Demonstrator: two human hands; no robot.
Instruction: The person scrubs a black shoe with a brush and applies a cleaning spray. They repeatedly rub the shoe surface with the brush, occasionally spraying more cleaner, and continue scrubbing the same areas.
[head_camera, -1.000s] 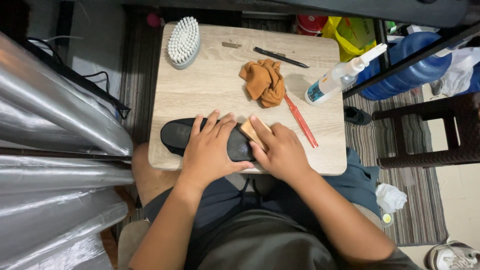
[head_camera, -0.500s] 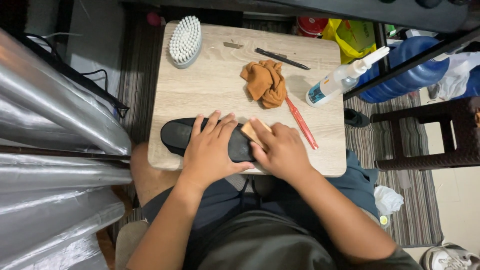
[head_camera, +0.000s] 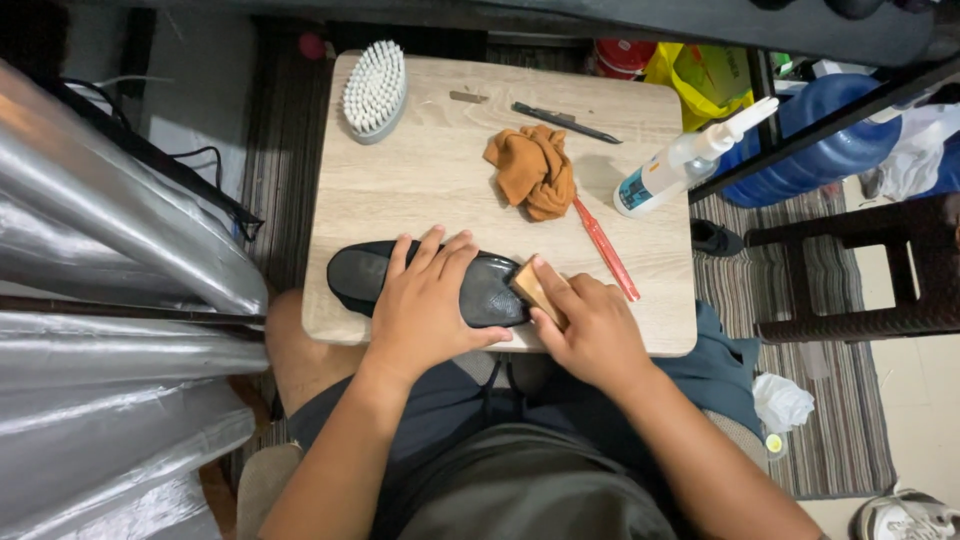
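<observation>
Black shoe (head_camera: 365, 280) lying sole-up along near edge of worktop (head_camera: 440, 190). Left hand (head_camera: 428, 305) spread flat, pressing it down; right hand (head_camera: 590, 325) curled around small tan block (head_camera: 528, 285), touching sole's right end. Farther off: orange cloth (head_camera: 532, 168), white brush (head_camera: 375, 88), red stick (head_camera: 605, 248).
</observation>
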